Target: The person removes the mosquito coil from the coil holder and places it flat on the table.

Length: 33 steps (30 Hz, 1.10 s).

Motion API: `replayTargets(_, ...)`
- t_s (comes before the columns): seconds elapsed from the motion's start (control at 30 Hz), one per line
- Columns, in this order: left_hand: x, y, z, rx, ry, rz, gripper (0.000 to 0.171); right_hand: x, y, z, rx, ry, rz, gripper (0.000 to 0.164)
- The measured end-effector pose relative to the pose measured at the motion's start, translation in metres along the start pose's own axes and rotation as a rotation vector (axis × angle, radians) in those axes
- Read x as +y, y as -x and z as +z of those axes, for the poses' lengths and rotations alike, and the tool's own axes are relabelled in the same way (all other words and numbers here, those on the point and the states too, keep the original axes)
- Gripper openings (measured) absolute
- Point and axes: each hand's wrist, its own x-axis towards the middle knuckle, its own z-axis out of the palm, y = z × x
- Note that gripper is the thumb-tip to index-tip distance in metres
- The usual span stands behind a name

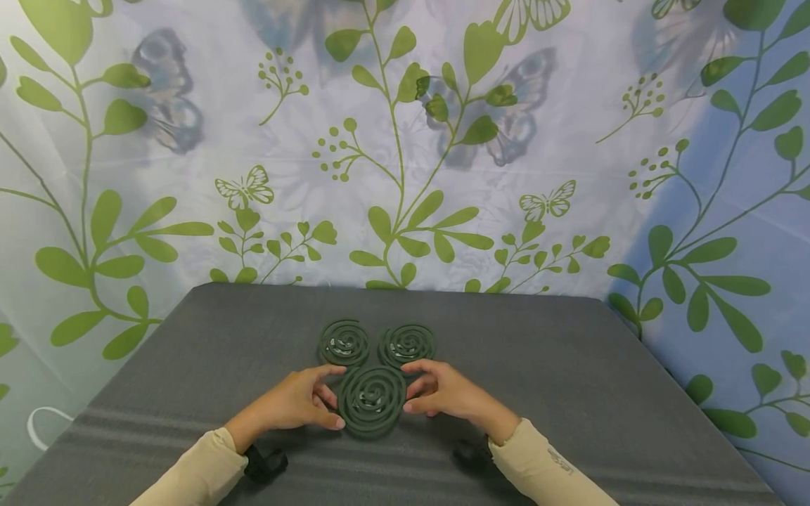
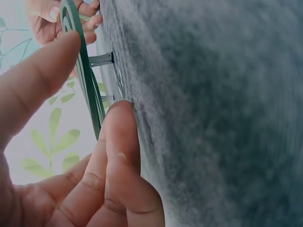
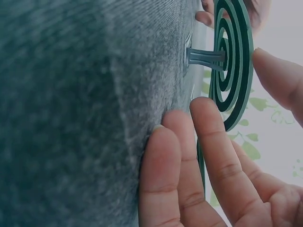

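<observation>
Three dark green mosquito coils lie on a grey cloth-covered table: a front one [image 1: 372,400], a back left one [image 1: 344,343] and a back right one [image 1: 408,344]. A thin metal stand [image 3: 203,56] props the front coil above the cloth. My left hand [image 1: 297,400] is at the front coil's left side, its thumb [image 2: 68,45] at the rim and its fingers lower, near the cloth. Opposite it, my right hand [image 1: 452,393] has thumb and index fingertip at the right rim. Its other fingers extend low beside the cloth.
Both back coils stand close behind the front one, near my index fingertips. The grey table [image 1: 538,365] extends to both sides and ends at a leaf-and-butterfly patterned curtain [image 1: 405,140]. A white loop [image 1: 47,429] hangs by the table's left edge.
</observation>
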Motion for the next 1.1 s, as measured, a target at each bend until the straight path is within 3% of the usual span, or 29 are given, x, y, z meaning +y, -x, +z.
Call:
replayTargets(0.17,0.008,0.002,0.002,-0.011,0.022,-0.006,0.11,-0.001,-0.002,0.002,0.003,0.0,0.015,0.07)
replayTargets(0.37,0.076,0.029,0.004,0.002,0.018,0.039,0.091,-0.003,-0.004,0.004,0.014,0.007,0.026,0.068)
replayTargets(0.47,0.09,0.033,0.004,0.008,0.014,0.015,0.088,-0.003,-0.005,0.004,0.017,0.01,0.03,0.067)
replayTargets(0.57,0.071,0.025,0.004,0.008,0.0,0.0,0.094,-0.002,-0.006,0.004,0.02,0.012,0.035,0.067)
replayTargets(0.7,0.026,0.008,0.004,0.008,0.021,-0.021,0.103,-0.001,-0.005,0.004,0.028,0.01,0.035,0.067)
replayTargets(0.87,0.007,0.002,0.003,0.004,-0.026,0.028,0.103,0.002,-0.005,0.004,0.032,-0.001,0.034,0.065)
replayTargets(0.93,0.006,0.001,0.003,0.004,-0.038,0.028,0.103,0.002,-0.004,0.005,0.034,0.0,0.031,0.065)
replayTargets(0.97,-0.003,-0.004,0.003,-0.001,-0.009,0.003,0.106,0.002,-0.004,0.005,0.035,0.001,0.029,0.065)
replayTargets(1.1,-0.003,-0.004,0.002,0.007,-0.013,0.005,0.108,0.003,-0.004,0.005,0.037,-0.003,0.024,0.065)
